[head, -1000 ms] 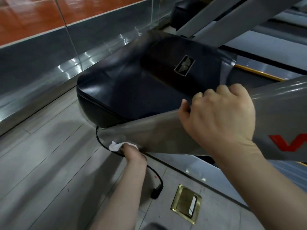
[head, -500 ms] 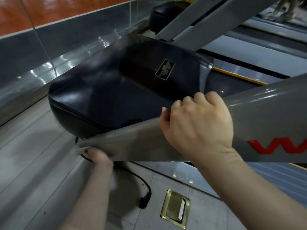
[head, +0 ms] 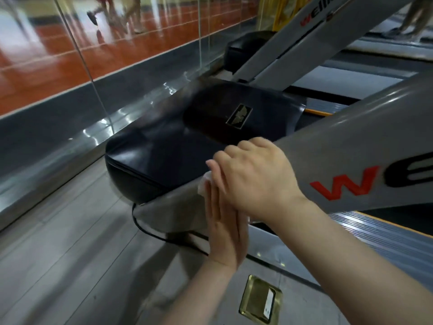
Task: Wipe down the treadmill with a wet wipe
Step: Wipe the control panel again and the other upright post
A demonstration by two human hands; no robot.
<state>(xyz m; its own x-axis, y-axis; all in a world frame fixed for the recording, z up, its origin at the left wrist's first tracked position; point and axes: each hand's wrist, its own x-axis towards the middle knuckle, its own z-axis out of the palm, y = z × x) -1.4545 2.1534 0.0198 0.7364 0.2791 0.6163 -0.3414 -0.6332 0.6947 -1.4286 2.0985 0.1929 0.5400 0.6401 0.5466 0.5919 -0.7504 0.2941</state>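
Gripping the grey treadmill upright [head: 339,146] with curled right hand [head: 255,177] while pressing the white wet wipe [head: 204,184] against its lower end under flat, straight-fingered left hand [head: 226,228], beside the black motor hood [head: 187,146].

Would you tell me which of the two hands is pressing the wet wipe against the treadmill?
The left hand, fingers straight, presses the wet wipe on the grey upright; the right hand grips that upright above it.
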